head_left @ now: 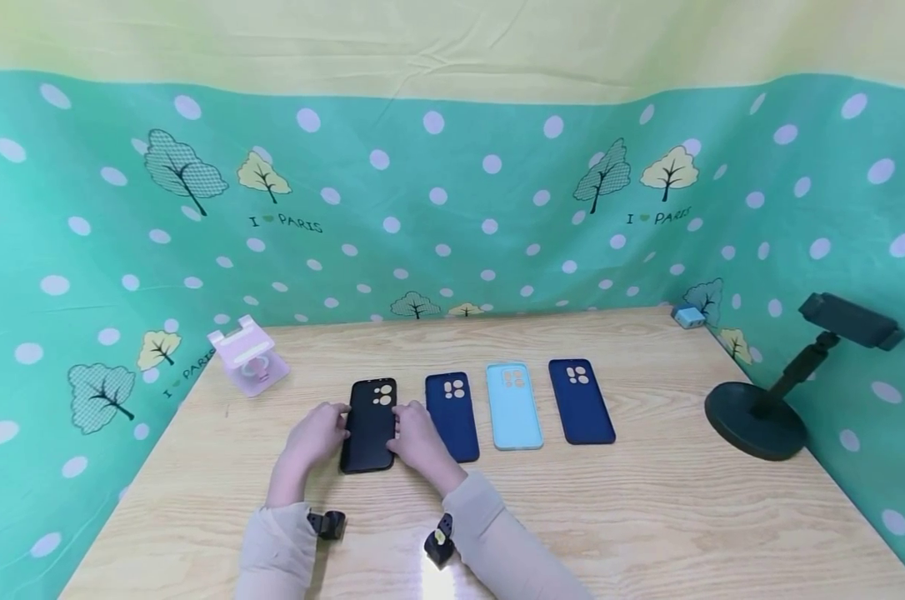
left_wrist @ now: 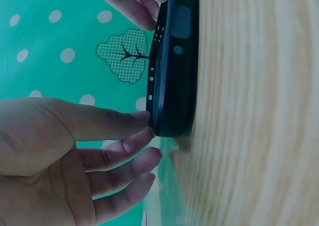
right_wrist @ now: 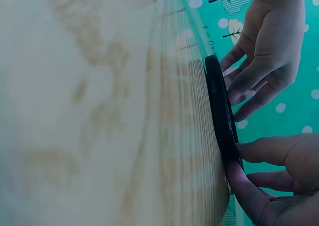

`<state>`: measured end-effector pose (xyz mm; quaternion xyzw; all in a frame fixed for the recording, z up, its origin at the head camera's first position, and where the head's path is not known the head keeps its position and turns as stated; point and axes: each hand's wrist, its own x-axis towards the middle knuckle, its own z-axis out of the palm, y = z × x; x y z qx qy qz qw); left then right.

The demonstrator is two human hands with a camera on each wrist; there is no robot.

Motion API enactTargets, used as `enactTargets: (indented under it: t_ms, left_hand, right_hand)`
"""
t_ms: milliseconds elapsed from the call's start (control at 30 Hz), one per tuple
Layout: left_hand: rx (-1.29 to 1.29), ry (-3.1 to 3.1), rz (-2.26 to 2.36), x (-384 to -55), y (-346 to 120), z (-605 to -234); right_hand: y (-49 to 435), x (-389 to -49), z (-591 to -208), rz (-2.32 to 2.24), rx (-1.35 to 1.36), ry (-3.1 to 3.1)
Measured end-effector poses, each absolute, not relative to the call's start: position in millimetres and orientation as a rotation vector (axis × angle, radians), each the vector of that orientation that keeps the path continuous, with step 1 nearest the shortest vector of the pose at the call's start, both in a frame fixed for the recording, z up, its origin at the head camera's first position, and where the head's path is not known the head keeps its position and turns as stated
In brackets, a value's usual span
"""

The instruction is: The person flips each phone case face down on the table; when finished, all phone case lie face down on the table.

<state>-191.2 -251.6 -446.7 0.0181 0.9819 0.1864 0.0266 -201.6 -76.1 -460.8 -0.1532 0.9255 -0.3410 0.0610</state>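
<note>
A black phone case [head_left: 370, 427] lies on the wooden table at the left end of a row of cases, its camera cutouts at the far end. My left hand [head_left: 319, 435] pinches its left edge; in the left wrist view, the left thumb [left_wrist: 112, 124] and index fingertip meet at the case's corner while the other fingers spread loosely below. On the opposite edge, my right hand [head_left: 422, 440] pinches the case, with thumb and a finger at the rim in the right wrist view. Beside the right hand is a dark blue case [head_left: 456, 429], partly covered by that hand.
Further right lie a light blue case [head_left: 514, 412] and another dark blue case [head_left: 582, 404]. A pink stand [head_left: 250, 358] is at the back left, a small blue box [head_left: 688, 317] at the back right. A black device on a round-based stand [head_left: 760, 417] stands at the right edge.
</note>
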Motion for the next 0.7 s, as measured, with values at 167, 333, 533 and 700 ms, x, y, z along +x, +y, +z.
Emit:
enactTargets:
  t_ms: [167, 333, 533, 700]
  left_hand:
    - [0.063, 3.008, 0.632, -193.5, -251.6, -448.2]
    - [0.079, 2.992, 0.716, -193.2, -253.5, -449.2]
    - [0.106, 2.97, 0.81, -193.4, -254.3, -444.6]
    - [0.104, 2.936, 0.856, -192.4, -257.1, -439.9]
  right_hand:
    - [-75.5, -201.1, -459.6, -1.035, -0.448, 2.792]
    - [-76.3, -200.3, -460.1, -1.065, -0.431, 2.774]
    - [-76.5, -200.8, -461.1, -1.116, -0.434, 2.736]
    - [-77.3, -202.2, -462.7, -1.185, -0.44, 2.71]
